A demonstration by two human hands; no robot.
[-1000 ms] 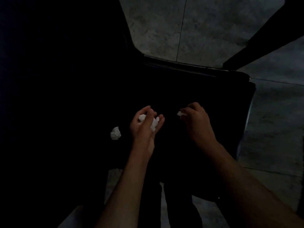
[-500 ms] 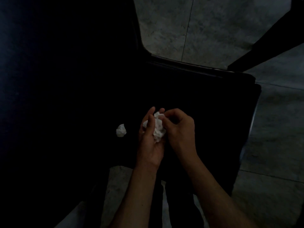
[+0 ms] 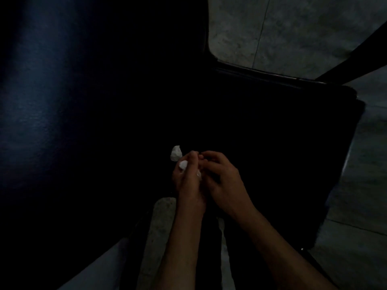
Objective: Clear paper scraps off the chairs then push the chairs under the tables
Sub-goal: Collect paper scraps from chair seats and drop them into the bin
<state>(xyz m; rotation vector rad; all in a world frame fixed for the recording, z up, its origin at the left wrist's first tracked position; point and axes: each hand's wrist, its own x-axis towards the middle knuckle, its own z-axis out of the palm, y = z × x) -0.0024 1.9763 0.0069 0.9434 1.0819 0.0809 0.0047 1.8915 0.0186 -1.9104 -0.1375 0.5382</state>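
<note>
A black chair seat [image 3: 272, 126] fills the middle of the dim view. My left hand [image 3: 188, 181] is curled round a wad of white paper scraps [image 3: 183, 164], which peeks out between its fingers. My right hand [image 3: 222, 176] is pressed against the left one, fingers bent at the wad; whether it holds a scrap of its own is hidden. One small white crumpled scrap [image 3: 176, 153] lies on the seat just beyond my left fingertips, barely apart from them.
A dark, bluish chair back or panel [image 3: 41, 101] fills the left side. Grey tiled floor [image 3: 293, 28] shows beyond the seat and to the right. A dark bar [image 3: 356, 55] crosses the top right corner.
My right hand brought its scrap over to the left hand and both hands closed together. The joined hands have come nearer to the loose scrap on the seat.
</note>
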